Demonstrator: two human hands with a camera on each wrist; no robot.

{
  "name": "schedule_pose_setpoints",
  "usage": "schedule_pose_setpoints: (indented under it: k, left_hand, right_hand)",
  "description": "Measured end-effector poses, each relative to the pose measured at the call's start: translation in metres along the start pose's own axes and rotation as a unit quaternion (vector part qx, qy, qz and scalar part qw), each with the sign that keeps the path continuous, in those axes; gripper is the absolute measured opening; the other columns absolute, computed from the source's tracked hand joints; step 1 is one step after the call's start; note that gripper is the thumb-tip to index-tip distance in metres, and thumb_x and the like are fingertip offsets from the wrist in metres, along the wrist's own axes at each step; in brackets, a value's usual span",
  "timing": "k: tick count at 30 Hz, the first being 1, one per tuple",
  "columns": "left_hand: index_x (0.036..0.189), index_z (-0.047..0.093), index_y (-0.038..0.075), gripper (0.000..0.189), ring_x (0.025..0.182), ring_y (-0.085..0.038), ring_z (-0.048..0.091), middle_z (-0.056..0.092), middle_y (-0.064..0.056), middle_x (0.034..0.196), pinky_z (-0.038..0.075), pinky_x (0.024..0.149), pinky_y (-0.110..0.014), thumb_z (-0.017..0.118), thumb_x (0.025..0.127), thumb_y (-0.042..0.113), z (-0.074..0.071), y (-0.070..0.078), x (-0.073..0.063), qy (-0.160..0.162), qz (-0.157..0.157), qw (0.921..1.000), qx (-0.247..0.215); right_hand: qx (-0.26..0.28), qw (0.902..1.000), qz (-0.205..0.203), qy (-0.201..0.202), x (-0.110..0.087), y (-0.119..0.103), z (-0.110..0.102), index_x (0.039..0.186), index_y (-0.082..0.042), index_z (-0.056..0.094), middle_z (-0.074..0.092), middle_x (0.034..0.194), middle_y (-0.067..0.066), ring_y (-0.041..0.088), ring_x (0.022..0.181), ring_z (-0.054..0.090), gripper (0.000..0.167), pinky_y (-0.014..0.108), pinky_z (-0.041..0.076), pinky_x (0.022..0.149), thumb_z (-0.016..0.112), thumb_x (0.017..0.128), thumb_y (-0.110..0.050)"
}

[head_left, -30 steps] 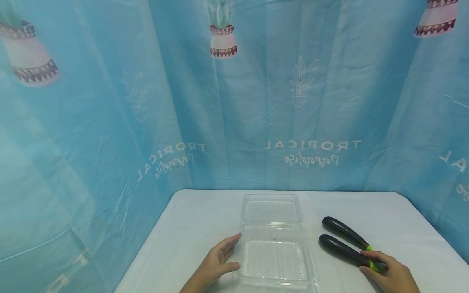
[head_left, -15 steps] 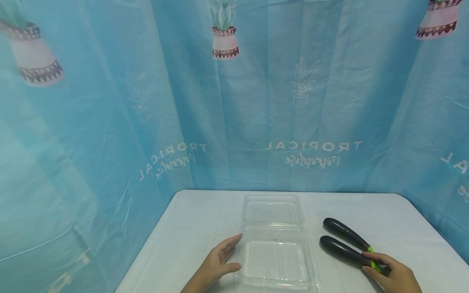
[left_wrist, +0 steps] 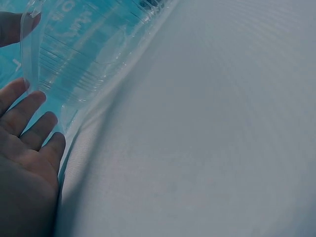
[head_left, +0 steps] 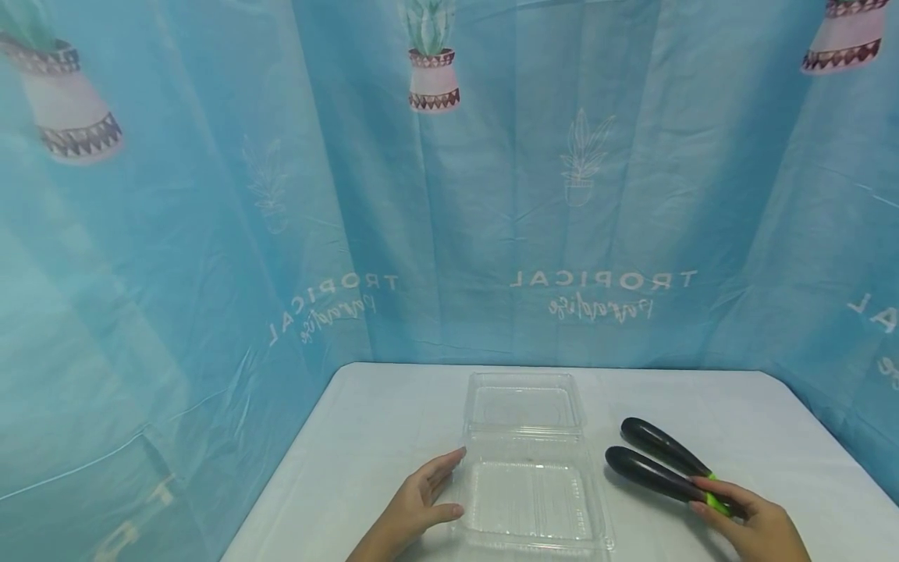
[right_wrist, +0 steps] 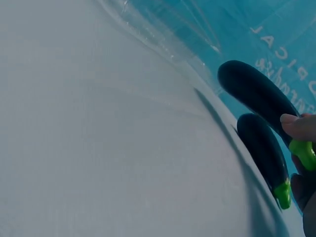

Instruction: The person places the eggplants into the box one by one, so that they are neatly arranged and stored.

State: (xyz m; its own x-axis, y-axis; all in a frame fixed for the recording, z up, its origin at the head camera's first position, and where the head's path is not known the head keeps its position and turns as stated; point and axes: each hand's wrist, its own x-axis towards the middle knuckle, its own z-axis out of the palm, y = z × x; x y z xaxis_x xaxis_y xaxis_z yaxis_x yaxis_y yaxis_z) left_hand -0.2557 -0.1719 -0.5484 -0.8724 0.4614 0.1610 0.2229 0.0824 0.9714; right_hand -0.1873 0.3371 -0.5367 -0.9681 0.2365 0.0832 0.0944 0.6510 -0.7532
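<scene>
My right hand (head_left: 758, 524) pinches one dark eggplant (head_left: 648, 471) near its green stem end, thumb on one side and fingers on the other. In the right wrist view this eggplant (right_wrist: 254, 91) is raised off the table, its rounded end pointing away from the hand. A second eggplant (head_left: 660, 443) with a green cap lies on the table just behind it. At the middle, a clear plastic clamshell container (head_left: 600, 507) lies unfolded, its lid half (head_left: 523, 404) toward the back. My left hand (head_left: 414, 503) is at the container's left edge, fingers spread and extended, thumb apart.
A white-covered table (head_left: 365, 437) carries everything. Blue printed curtains (head_left: 463, 234) hang behind the table and at both sides, close to its edges.
My right hand has lifted the nearer eggplant slightly; its rounded end has shifted up and to the left. The left hand, container and other eggplant stay in place.
</scene>
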Motion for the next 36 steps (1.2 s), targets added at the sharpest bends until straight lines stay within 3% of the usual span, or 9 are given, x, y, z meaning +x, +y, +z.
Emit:
schedule_pose_setpoints:
  k: [8,13,16,24,27,32,36]
  left_hand:
    - [0.156,0.047,0.007,0.068,0.153,-0.030,0.032,0.042,-0.006,0.164,0.032,0.119,-0.028,0.079,0.096,0.010,0.000,-0.002,0.001,-0.001,0.006,1.0000,0.001]
    - [0.156,0.047,0.005,0.068,0.153,-0.031,0.031,0.041,-0.007,0.164,0.032,0.120,-0.029,0.079,0.096,0.010,-0.001,-0.002,0.000,-0.004,0.008,1.0000,0.003]
    - [0.156,0.047,0.005,0.069,0.153,-0.031,0.031,0.041,-0.007,0.164,0.031,0.120,-0.030,0.080,0.096,0.011,-0.001,0.000,0.000,-0.003,0.005,1.0000,0.001]
    - [0.155,0.048,0.005,0.068,0.153,-0.029,0.031,0.042,-0.006,0.164,0.031,0.119,-0.029,0.080,0.095,0.011,0.000,0.002,0.002,0.002,-0.001,1.0000,0.001]
    - [0.155,0.048,0.006,0.069,0.153,-0.029,0.032,0.042,-0.005,0.164,0.032,0.120,-0.030,0.081,0.095,0.012,0.000,0.002,0.002,0.004,-0.002,1.0000,0.003]
    - [0.154,0.050,0.008,0.070,0.153,-0.027,0.033,0.043,-0.003,0.163,0.032,0.119,-0.028,0.084,0.093,0.014,0.001,0.001,0.002,0.010,-0.010,0.9999,0.005]
    - [0.154,0.051,0.008,0.071,0.152,-0.026,0.034,0.044,-0.002,0.163,0.032,0.118,-0.026,0.085,0.091,0.014,0.001,0.001,0.002,0.013,-0.011,0.9999,0.001]
  right_hand:
    - [0.020,0.9996,-0.006,0.017,-0.002,-0.019,0.006,0.132,-0.001,0.072,0.069,0.126,0.029,0.046,0.114,0.067,0.067,0.038,0.063,0.080,0.084,0.088,-0.050]
    - [0.051,0.9983,-0.023,0.015,-0.006,-0.039,0.013,0.133,-0.003,0.072,0.072,0.122,0.020,0.027,0.103,0.071,0.063,0.022,0.057,0.072,0.084,0.090,-0.047]
    - [0.093,0.9947,-0.042,0.013,-0.007,-0.052,0.022,0.132,-0.003,0.073,0.073,0.120,0.015,0.014,0.094,0.068,0.056,0.021,0.057,0.071,0.085,0.091,-0.040]
    - [0.205,0.9737,-0.097,-0.024,0.000,-0.083,0.052,0.127,-0.003,0.074,0.074,0.120,0.011,0.012,0.100,0.067,0.043,0.028,0.063,0.074,0.086,0.090,-0.023]
    - [0.204,0.9708,-0.120,-0.034,0.003,-0.093,0.061,0.124,-0.007,0.076,0.074,0.119,0.007,0.012,0.100,0.064,0.039,0.026,0.061,0.074,0.087,0.090,-0.021]
    - [0.152,0.9740,-0.166,-0.024,0.006,-0.108,0.074,0.117,-0.016,0.080,0.076,0.110,-0.002,0.013,0.085,0.057,0.031,0.025,0.049,0.064,0.088,0.088,-0.021]
    - [0.138,0.9711,-0.193,-0.021,0.009,-0.117,0.082,0.114,-0.018,0.081,0.076,0.107,-0.002,0.013,0.082,0.058,0.028,0.026,0.047,0.063,0.089,0.087,-0.018]
